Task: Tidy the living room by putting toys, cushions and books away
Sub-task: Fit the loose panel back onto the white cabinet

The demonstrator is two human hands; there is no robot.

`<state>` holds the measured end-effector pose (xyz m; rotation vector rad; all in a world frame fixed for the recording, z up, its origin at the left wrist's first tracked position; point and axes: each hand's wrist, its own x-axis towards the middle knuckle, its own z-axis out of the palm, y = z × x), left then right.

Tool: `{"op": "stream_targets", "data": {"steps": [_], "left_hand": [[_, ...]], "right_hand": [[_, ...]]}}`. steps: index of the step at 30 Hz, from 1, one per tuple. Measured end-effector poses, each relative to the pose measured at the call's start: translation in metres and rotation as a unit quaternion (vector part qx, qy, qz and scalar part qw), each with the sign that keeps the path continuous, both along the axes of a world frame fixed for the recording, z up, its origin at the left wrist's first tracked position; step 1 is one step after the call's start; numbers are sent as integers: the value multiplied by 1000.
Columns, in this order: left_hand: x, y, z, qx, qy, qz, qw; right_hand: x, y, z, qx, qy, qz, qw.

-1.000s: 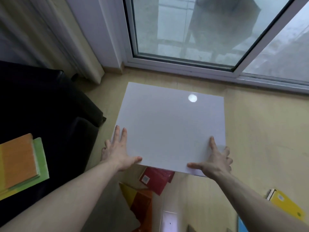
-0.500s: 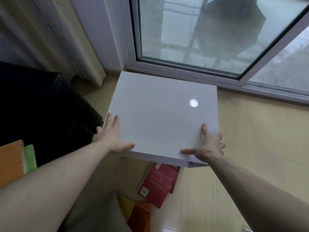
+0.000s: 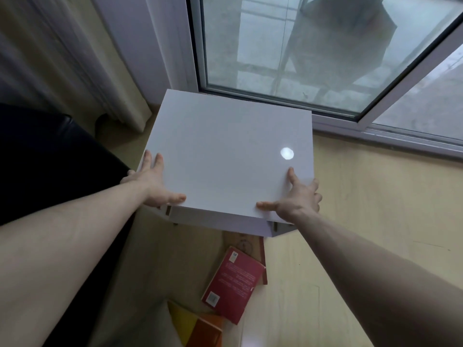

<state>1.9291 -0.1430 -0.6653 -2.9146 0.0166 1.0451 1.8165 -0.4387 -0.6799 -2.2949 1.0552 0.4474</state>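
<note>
A glossy white cabinet (image 3: 225,151) stands on the floor against the glass door's sill, seen from above. My left hand (image 3: 152,186) presses its near left corner, fingers straight along the top's left edge and thumb on the front edge. My right hand (image 3: 295,199) presses the near right corner, forefinger and thumb spread flat on the top and the other fingers over the right side. A red book (image 3: 233,281) lies on the floor just in front of the cabinet. At the bottom edge lie an orange book (image 3: 208,331) and a yellow book (image 3: 183,319).
A black sofa (image 3: 50,159) fills the left side, close to the cabinet's left face. A pale curtain (image 3: 75,58) hangs at the upper left. The sliding glass door (image 3: 300,46) runs across the back. Bare yellow floor (image 3: 375,221) lies to the right.
The white cabinet has slid away from me and left, up to the door sill, with both hands on its near corners. More of the red book shows in front of it.
</note>
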Motion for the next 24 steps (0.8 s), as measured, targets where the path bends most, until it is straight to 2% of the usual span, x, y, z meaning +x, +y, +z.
{"op": "stream_targets", "data": {"steps": [24], "left_hand": [[100, 4, -1, -17, -2, -24, 1000]], "right_hand": [[91, 6, -11, -42, 44, -4, 998]]}}
